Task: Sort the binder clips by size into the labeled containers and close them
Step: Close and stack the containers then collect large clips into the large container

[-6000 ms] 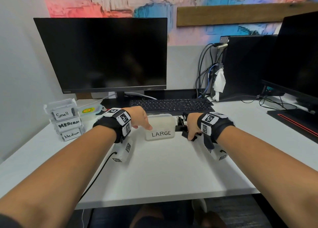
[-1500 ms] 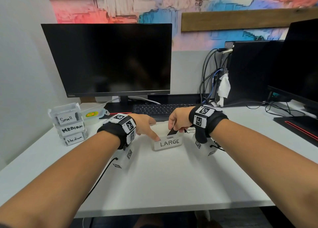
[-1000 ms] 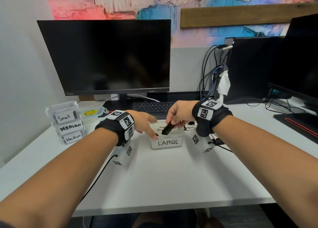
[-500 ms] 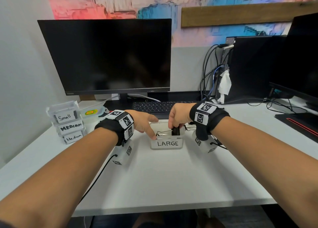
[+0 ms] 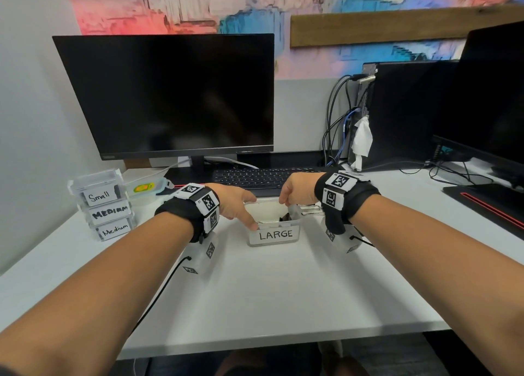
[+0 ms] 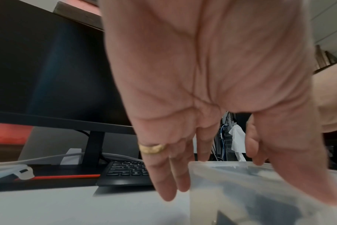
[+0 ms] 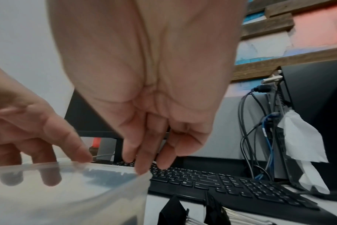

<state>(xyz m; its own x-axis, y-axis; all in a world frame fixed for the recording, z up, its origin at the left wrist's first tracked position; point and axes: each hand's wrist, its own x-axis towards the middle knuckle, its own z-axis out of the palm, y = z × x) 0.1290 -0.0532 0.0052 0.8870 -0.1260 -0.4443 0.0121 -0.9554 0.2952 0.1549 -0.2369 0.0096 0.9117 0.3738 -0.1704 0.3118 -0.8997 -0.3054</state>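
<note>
The open clear container labeled LARGE stands mid-desk in front of the keyboard. A black binder clip lies inside it. My left hand steadies the container's left front corner, thumb on the rim and straight fingers against the outer wall. My right hand hovers over the right rim, fingers pointing down and holding nothing. Loose black clips lie just right of the container, under my right wrist.
Closed containers labeled Small, MEDIUM and Medium are stacked at the left. A clear lidded box sits behind them. The keyboard, monitor, PC tower and cables line the back.
My right hand carried a black clip over the LARGE container, lowered it inside and let go. The left hand has stayed on the container's corner.
</note>
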